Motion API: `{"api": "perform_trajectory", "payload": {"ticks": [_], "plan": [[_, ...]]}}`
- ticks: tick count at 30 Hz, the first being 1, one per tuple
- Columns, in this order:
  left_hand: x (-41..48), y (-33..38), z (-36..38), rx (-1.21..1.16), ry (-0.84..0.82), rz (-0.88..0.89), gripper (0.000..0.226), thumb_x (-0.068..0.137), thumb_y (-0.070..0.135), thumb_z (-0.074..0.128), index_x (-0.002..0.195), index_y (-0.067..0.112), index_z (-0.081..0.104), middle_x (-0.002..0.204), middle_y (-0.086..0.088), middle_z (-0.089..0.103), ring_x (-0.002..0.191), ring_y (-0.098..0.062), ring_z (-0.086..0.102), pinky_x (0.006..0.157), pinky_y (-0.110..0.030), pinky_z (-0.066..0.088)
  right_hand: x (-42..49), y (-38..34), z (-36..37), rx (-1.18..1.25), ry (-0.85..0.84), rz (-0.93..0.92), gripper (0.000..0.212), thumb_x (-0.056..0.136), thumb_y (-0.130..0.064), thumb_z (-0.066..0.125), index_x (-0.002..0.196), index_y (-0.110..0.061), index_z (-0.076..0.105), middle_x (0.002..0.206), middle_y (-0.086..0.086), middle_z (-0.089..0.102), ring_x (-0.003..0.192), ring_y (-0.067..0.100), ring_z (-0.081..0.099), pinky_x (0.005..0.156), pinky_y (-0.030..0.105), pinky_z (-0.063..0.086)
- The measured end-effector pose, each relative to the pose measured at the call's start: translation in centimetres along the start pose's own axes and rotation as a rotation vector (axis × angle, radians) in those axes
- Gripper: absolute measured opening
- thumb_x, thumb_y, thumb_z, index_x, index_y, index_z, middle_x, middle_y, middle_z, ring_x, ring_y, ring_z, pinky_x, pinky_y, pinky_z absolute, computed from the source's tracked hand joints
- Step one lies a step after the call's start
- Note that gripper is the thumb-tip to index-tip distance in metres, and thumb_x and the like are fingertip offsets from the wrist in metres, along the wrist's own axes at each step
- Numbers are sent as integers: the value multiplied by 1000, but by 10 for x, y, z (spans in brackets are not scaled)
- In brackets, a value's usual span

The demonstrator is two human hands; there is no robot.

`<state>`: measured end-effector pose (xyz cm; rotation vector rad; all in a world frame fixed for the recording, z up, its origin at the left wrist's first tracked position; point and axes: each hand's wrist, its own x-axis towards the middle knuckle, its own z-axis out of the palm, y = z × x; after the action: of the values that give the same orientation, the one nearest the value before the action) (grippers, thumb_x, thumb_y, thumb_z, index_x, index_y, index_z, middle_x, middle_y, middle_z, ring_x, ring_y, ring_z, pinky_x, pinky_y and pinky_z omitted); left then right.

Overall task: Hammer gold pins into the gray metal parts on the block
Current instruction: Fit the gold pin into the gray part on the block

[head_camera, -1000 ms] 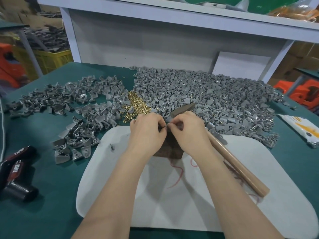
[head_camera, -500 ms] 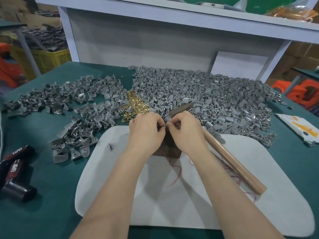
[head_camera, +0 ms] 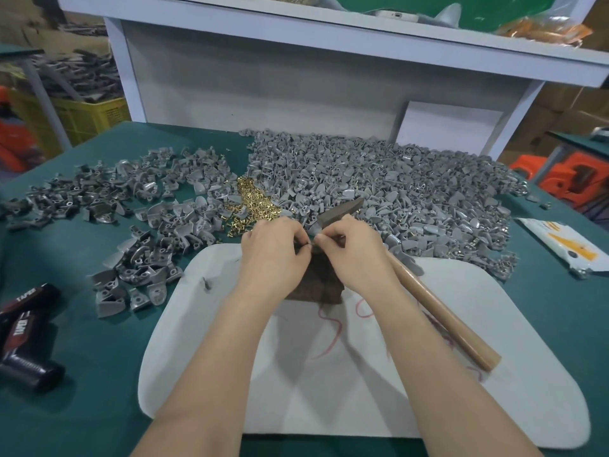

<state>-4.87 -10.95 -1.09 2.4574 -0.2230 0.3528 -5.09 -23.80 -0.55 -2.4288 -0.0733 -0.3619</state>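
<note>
Nothing shifts: left hand [head_camera: 273,255] and right hand [head_camera: 356,255] stay at the block's [head_camera: 316,286] far edge with fingers curled and their hold hidden. The hammer [head_camera: 445,311] is unswung, so they are likely still fitting a pin.

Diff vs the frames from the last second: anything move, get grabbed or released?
Nothing visibly changed. The left hand and right hand stay fingertip to fingertip over the brown block; what they pinch is hidden. The hammer stays tucked through the right hand, handle on the white mat. The gray parts and gold pins lie as before.
</note>
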Motion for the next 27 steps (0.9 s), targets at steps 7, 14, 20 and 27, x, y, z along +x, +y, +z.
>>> {"api": "perform_trajectory", "payload": {"ticks": [7, 14, 20, 27], "plan": [[0, 0, 0, 9, 12, 11, 6, 87, 26, 62, 86, 24, 67, 101, 5, 64, 105, -26, 50, 89, -36, 36, 3, 8, -5, 183, -10, 9, 15, 91, -12, 58, 96, -15, 72, 93, 3, 67, 88, 20, 62, 88, 38, 49], [-1, 0, 0, 2, 6, 10, 7, 86, 24, 61, 87, 23, 67, 100, 5, 64, 104, -26, 51, 90, -36, 39, -1, 9, 0, -9, -10, -113, 18, 89, -18, 59, 102, -24, 70, 96, -5, 55, 89, 8, 52, 76, 15, 37], [-1, 0, 0, -8, 7, 16, 8, 86, 24, 61, 88, 22, 68, 101, 4, 65, 104, -27, 51, 90, -37, 39, -1, 4, -3, -53, -74, -156, 24, 91, -12, 54, 106, -23, 71, 95, -5, 47, 97, 13, 48, 87, 30, 41], [-1, -1, 0, -11, 4, 23, 7, 86, 23, 61, 87, 21, 68, 99, 4, 64, 102, -26, 50, 89, -37, 40, 0, 5, -3, -46, -64, -150, 20, 89, -13, 56, 97, -24, 71, 80, -14, 42, 80, 8, 45, 75, 27, 39]]}}
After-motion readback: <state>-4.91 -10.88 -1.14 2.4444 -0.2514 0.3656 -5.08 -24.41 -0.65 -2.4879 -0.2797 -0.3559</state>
